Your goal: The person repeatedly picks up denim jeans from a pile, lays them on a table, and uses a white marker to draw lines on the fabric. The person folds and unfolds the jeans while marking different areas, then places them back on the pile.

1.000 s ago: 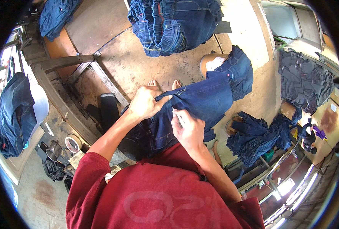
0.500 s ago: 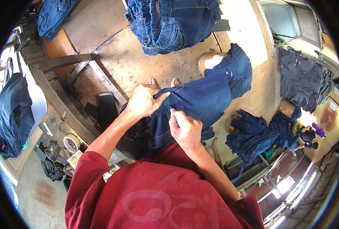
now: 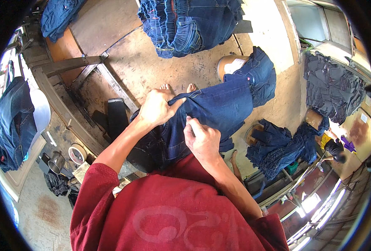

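Observation:
A pair of dark blue denim jeans (image 3: 222, 106) stretches across my lap and off to the right. My left hand (image 3: 157, 108) pinches a gathered edge of the denim between thumb and fingers, with loose threads beside the grip. Just right of it and nearer to me, my right hand (image 3: 203, 138) is closed over the cloth. A small dark tip shows at its thumb and forefinger, too little to name. The far end of the jeans meets another bunched denim garment (image 3: 262, 77) on a round cardboard drum (image 3: 226, 66).
A big denim pile (image 3: 193, 29) lies ahead. Right are heaped jeans (image 3: 277, 146), black garments (image 3: 334, 85) and another person (image 3: 335, 148). Left, jeans (image 3: 16, 125) hang over a white curved board; a tape roll (image 3: 77, 153) and metal mug (image 3: 57, 162) lie near the wooden frame (image 3: 68, 113).
My right hand has shifted very slightly, and a dark tip now shows at its fingers. My left hand keeps its grip on the denim. The person at far right has moved a little.

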Demonstrator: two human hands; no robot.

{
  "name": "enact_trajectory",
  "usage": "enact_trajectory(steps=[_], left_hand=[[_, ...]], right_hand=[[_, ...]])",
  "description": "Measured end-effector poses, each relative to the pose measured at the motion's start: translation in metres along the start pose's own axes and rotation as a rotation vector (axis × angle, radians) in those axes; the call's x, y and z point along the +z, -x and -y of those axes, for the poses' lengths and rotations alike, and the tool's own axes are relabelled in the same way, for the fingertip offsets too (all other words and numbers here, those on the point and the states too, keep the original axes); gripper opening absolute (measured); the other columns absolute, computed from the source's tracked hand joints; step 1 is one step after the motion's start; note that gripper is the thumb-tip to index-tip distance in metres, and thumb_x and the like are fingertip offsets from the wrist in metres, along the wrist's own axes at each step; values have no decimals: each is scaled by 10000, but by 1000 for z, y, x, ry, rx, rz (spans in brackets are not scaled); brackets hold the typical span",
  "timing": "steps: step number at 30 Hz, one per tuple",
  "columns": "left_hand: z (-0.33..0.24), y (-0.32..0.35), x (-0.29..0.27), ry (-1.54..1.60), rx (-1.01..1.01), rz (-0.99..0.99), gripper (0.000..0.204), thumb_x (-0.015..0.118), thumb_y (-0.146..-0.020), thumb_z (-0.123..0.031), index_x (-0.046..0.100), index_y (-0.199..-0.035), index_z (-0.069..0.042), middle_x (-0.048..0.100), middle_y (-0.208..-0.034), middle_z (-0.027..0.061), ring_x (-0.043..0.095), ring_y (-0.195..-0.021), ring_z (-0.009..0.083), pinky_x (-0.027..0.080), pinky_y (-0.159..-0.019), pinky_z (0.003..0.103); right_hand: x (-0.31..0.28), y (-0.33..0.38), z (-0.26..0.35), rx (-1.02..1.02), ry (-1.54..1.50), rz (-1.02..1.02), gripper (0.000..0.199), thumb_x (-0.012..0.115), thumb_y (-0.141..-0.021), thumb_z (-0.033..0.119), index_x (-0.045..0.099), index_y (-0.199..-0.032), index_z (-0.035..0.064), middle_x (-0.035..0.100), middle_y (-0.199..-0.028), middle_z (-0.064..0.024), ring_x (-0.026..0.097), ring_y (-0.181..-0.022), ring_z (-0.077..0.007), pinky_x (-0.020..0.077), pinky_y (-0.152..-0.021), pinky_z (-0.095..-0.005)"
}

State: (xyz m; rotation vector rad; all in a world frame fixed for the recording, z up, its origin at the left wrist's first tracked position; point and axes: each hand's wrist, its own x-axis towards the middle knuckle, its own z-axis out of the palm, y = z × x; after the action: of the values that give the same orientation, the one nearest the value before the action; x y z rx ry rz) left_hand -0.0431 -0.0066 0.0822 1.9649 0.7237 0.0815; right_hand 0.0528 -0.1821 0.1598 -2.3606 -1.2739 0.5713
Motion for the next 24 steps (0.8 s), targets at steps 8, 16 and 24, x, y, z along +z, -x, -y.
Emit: enact_trajectory(steps=[8, 16, 24], left_hand=[[-1, -1, 1, -9, 73, -53, 357, 855, -916, -255, 748, -736, 35, 683, -677, 256, 715, -628, 421, 589, -633, 456], [-1, 0, 0, -41, 59, -33, 345, 869, -912, -248, 758, -755, 38, 684, -699, 200, 710, -627, 372, 557, -623, 436], [0, 1, 2, -29, 25, -11, 317, 869, -908, -245, 785, -795, 39, 695, -712, 210, 713, -632, 379, 556, -624, 443]], right_hand=[[-1, -2, -4, 24, -119, -73, 82, 780, -911, 57, 705, -916, 91, 651, -590, -123, 674, -498, -313, 523, -475, -414], [-5, -2, -5, 25, -149, -26, 101, 777, -907, 48, 739, -995, 79, 661, -608, -134, 677, -499, -309, 528, -480, -415], [-3, 1, -2, 13, 46, 32, 107, 771, -905, 27, 735, -993, 77, 678, -630, -129, 700, -527, -291, 539, -495, -400]])
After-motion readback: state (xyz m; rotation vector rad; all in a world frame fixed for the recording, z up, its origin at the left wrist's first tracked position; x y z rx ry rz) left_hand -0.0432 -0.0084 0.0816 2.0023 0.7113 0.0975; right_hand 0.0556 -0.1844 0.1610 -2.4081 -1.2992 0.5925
